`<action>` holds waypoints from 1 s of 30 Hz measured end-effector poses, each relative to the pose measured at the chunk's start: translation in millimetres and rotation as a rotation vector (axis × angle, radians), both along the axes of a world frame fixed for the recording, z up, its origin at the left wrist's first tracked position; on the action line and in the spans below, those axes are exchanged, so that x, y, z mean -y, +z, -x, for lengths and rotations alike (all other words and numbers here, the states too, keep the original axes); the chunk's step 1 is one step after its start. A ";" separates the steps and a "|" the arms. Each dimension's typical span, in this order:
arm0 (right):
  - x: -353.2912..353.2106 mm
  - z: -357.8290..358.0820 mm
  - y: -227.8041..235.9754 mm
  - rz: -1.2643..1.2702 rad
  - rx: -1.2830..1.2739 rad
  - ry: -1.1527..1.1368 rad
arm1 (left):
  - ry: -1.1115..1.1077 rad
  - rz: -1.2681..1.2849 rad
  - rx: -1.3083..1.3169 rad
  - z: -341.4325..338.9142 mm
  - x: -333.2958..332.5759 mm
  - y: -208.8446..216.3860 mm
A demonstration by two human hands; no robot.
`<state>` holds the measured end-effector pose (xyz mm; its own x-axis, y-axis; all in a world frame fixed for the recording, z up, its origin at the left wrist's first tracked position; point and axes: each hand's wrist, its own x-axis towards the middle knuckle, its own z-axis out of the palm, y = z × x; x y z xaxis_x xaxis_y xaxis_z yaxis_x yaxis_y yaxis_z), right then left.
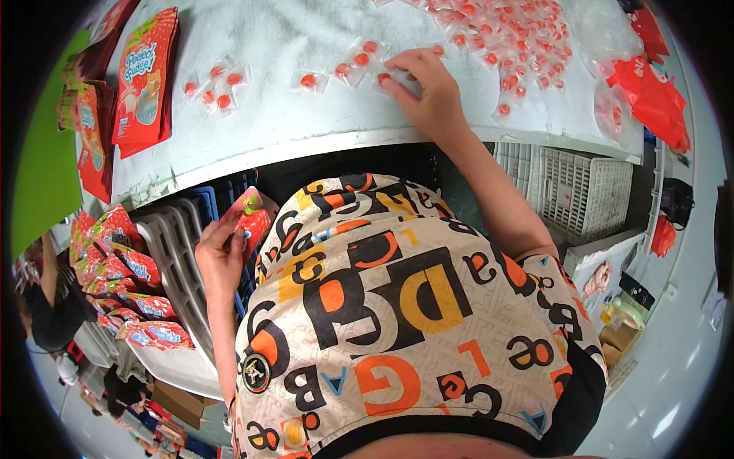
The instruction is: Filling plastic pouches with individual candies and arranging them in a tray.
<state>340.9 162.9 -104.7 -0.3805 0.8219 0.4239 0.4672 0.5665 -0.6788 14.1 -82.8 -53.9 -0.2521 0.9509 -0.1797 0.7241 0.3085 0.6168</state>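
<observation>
My left hand is closed on a red printed pouch, low beside my lap at the table's front edge. Over the white table, my right hand has its thumb and forefinger curved and apart. The thumb tip touches a small clear packet with a red sweet in it. Just left of it lie a few like packets in a row and a lone packet. Farther left is a loose cluster of several packets.
A large heap of packets spreads at the back right, beside a red plastic bag. Flat red pouches are stacked at the table's left. Filled pouches sit in a white crate. Another person is at far left.
</observation>
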 end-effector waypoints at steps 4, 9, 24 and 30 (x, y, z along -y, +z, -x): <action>-18.6 0.9 -3.9 -0.117 -0.035 -0.009 | -0.037 -0.055 -0.003 1.8 2.6 -4.7; -15.9 31.1 -18.6 -0.015 0.001 0.008 | 0.024 0.013 0.004 -2.8 2.8 -0.5; -2.8 149.9 -7.9 -0.150 0.033 0.198 | 0.024 0.038 0.053 -0.5 6.0 -2.7; -33.7 -12.1 4.5 -0.356 0.104 -0.210 | -0.014 -0.002 0.076 8.8 1.5 -9.3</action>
